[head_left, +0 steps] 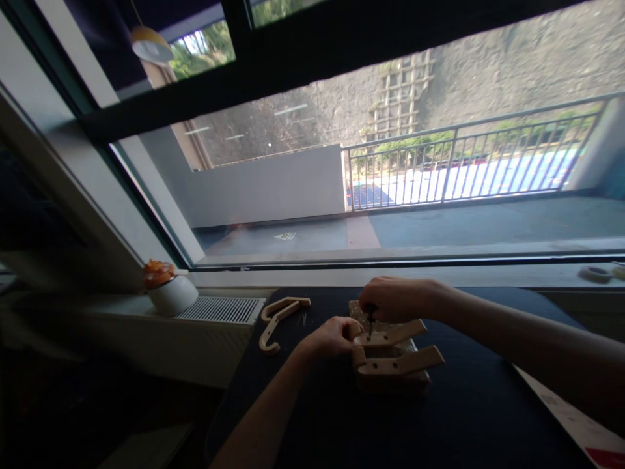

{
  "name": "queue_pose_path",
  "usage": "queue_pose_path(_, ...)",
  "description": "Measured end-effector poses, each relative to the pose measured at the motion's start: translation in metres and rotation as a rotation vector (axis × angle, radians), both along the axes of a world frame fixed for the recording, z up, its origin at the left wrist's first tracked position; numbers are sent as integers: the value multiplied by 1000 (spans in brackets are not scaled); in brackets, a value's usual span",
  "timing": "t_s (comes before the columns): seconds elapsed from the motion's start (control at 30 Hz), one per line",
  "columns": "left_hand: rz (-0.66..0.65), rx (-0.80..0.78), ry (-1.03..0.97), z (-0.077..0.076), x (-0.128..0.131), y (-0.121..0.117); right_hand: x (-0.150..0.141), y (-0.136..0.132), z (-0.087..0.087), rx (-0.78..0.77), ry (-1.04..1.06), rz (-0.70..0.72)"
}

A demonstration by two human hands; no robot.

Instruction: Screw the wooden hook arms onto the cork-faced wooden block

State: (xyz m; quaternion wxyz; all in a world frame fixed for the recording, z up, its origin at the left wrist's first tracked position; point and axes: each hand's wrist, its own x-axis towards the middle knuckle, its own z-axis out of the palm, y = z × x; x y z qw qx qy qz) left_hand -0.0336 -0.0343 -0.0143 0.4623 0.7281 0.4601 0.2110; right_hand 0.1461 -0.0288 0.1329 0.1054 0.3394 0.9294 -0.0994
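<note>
My right hand (388, 296) is closed around the top of a dark screwdriver (370, 319), held upright with its tip down at a wooden hook (395, 335). At the curved left end of that hook, my left hand (336, 333) pinches it against a board (360, 309). A second wooden hook (405, 363) lies alongside, nearer to me on the same board, with two dark holes showing. The tip's contact with a screw is too small to make out.
Left on the dark table (322, 417) lie two loose wooden hooks (280, 318) beside several thin screws (303, 319). A white pot with an orange top (172, 294) stands by a vent grille (222, 309). Beyond the table is a window; a flat box (561, 413) sits at right.
</note>
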Motion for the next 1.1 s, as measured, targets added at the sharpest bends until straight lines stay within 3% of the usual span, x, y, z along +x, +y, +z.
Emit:
queue_pose_path(0.13, 15, -147, -314, -18, -4, -3, -2, 1, -9, 52, -5, -22)
queue_pose_path(0.37, 134, 26, -353, -40, -1, -13, -1, 1, -12, 142, -17, -98)
queue_pose_path(0.6, 171, 120, -343, -46, -1, -19, -6, 0, -4, 72, -34, -55)
queue_pose_path(1.1, 205, 177, -269, -46, 0, -20, 0, -1, -22, 71, 144, -106)
